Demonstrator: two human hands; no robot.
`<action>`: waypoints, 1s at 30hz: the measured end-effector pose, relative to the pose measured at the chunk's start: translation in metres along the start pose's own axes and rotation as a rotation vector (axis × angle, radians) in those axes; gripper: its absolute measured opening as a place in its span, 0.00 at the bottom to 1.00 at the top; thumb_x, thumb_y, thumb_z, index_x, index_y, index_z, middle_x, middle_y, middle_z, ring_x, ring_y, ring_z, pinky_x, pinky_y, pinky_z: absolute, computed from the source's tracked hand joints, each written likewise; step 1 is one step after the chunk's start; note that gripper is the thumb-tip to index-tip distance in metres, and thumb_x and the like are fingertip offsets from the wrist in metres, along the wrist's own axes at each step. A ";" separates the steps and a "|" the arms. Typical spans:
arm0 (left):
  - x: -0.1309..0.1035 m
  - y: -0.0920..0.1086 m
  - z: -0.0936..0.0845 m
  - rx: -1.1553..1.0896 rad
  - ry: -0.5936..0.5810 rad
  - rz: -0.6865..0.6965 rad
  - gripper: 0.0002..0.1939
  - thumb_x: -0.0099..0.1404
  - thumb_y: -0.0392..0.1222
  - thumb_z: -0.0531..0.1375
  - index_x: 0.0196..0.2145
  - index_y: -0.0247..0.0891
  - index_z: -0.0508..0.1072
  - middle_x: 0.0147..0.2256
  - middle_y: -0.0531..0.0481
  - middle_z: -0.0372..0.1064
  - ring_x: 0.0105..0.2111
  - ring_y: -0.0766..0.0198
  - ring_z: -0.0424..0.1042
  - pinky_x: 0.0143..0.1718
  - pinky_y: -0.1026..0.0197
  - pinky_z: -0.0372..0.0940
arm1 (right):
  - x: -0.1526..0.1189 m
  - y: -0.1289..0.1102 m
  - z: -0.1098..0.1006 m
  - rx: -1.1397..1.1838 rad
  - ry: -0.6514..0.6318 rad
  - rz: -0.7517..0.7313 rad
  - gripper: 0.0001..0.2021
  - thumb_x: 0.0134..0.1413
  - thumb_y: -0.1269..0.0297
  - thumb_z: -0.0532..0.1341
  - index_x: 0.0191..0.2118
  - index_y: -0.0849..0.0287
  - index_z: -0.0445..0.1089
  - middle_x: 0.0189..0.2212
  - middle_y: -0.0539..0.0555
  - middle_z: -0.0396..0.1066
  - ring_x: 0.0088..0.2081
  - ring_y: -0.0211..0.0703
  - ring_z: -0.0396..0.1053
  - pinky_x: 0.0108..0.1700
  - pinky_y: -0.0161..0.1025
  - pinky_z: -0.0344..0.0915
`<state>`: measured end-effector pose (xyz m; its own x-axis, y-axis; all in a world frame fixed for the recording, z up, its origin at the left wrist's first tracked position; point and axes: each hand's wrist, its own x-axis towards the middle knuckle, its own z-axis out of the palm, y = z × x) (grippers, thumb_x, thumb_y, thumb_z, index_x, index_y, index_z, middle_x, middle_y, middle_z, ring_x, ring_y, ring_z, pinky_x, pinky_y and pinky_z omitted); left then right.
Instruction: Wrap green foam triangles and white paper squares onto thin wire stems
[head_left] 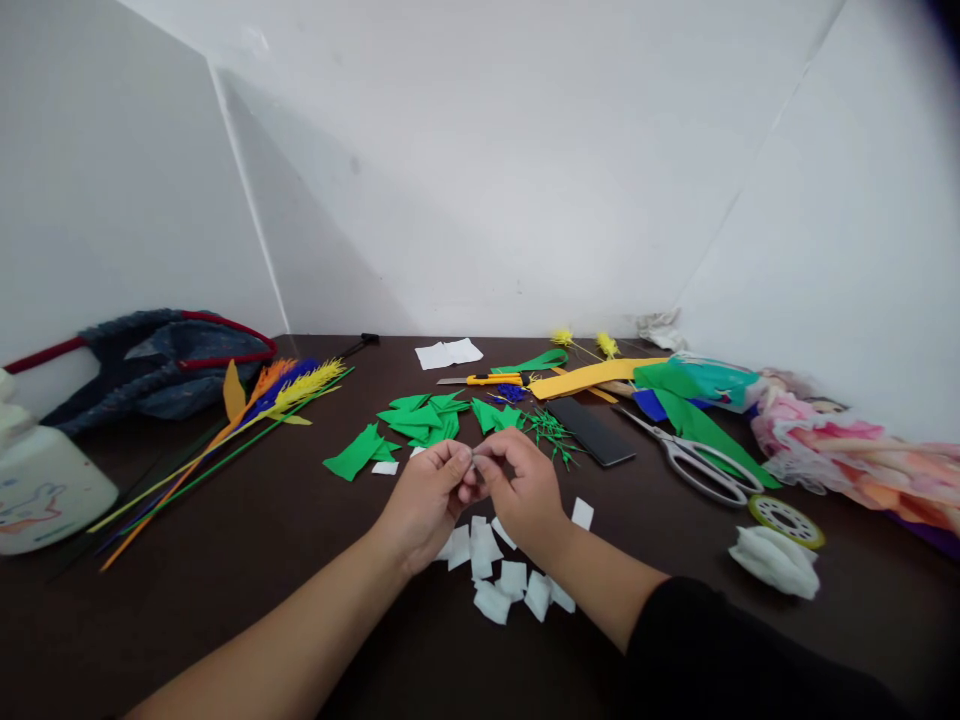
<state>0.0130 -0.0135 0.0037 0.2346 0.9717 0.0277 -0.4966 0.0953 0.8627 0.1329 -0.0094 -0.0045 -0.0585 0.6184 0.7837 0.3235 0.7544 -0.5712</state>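
Dark brown bench (247, 600) across the lower frame. Phone-like black slab (592, 430) flat, right of centre. Silver-handled scissors (686, 455) farther right, beside a tape roll (786, 522). Green pieces (427, 418) bunched at centre; white squares (487, 550) scattered at lower centre. Left hand (431, 500) and right hand (529, 495) meet mid-frame, thumbs and forefingers pinched together on a tiny item (474, 458) between the fingertips; too small to identify. Other fingers curled.

No readable text, labels or numbers anywhere.
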 end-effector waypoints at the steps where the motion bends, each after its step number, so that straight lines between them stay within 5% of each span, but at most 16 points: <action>1: 0.000 0.000 0.001 -0.001 0.013 -0.003 0.12 0.54 0.40 0.61 0.20 0.33 0.62 0.15 0.58 0.58 0.15 0.76 0.56 0.23 0.70 0.58 | -0.001 0.001 0.000 0.000 -0.009 -0.033 0.06 0.51 0.72 0.54 0.30 0.59 0.67 0.26 0.52 0.65 0.31 0.38 0.65 0.34 0.37 0.64; 10: 0.000 -0.004 0.003 0.014 0.061 -0.075 0.15 0.57 0.44 0.58 0.18 0.37 0.58 0.10 0.63 0.45 0.11 0.76 0.42 0.16 0.68 0.51 | -0.003 0.014 -0.004 -0.213 -0.059 -0.257 0.06 0.52 0.70 0.55 0.34 0.59 0.70 0.28 0.55 0.67 0.33 0.40 0.64 0.35 0.39 0.65; 23: 0.001 -0.003 0.006 0.293 0.079 -0.046 0.17 0.53 0.48 0.59 0.17 0.35 0.59 0.13 0.59 0.55 0.13 0.75 0.51 0.17 0.69 0.50 | 0.002 0.026 -0.012 -0.503 -0.155 -0.399 0.10 0.52 0.72 0.53 0.22 0.60 0.65 0.25 0.54 0.65 0.30 0.40 0.62 0.34 0.39 0.63; 30: 0.004 -0.002 0.004 0.265 0.035 -0.013 0.15 0.54 0.45 0.59 0.18 0.36 0.59 0.11 0.61 0.52 0.11 0.76 0.48 0.17 0.69 0.52 | 0.002 0.022 -0.014 -0.054 -0.112 -0.096 0.04 0.49 0.68 0.59 0.31 0.57 0.71 0.27 0.52 0.68 0.31 0.38 0.66 0.34 0.37 0.66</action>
<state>0.0180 -0.0106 0.0038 0.2079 0.9781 0.0026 -0.2565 0.0520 0.9651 0.1535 0.0051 -0.0121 -0.1958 0.5671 0.8000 0.3616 0.8001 -0.4787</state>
